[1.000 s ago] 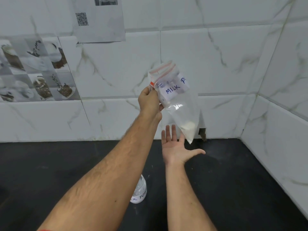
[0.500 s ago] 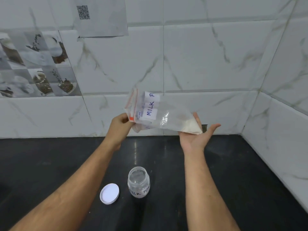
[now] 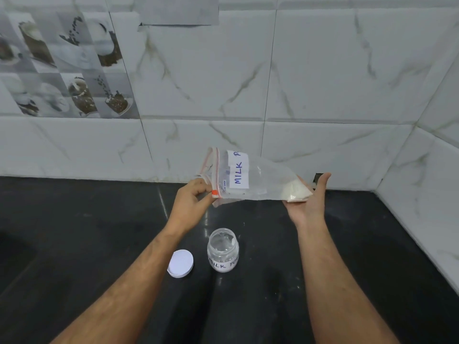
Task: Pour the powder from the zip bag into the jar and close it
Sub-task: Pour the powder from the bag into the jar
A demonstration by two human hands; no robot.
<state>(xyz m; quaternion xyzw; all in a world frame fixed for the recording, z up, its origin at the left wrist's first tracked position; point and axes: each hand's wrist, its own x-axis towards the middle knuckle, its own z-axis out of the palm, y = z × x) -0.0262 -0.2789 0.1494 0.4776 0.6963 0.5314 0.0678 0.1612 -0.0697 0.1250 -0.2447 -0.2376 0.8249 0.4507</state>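
Observation:
A clear zip bag [image 3: 258, 178] with a red seal strip and a white "MILK" label lies sideways in the air above the counter. My left hand [image 3: 192, 201] pinches its sealed top at the orange corner. White powder [image 3: 298, 191] has gathered in the bag's bottom corner, which rests on the flat palm of my right hand [image 3: 310, 202]. Below the bag, an uncapped clear jar [image 3: 223, 249] labelled "MILK PO…" stands upright on the black counter [image 3: 360, 256]. Its white lid [image 3: 180, 263] lies flat just left of it.
White marble-pattern tiled walls [image 3: 323, 78] close off the counter at the back and on the right, meeting in a corner. A paper sheet [image 3: 178, 9] hangs on the back wall. The counter's left part dips into a dark hollow [image 3: 15, 254].
The bag came down from hanging upright to lying sideways. My right palm moved under its powder corner. My left hand dropped lower, uncovering the jar and lid.

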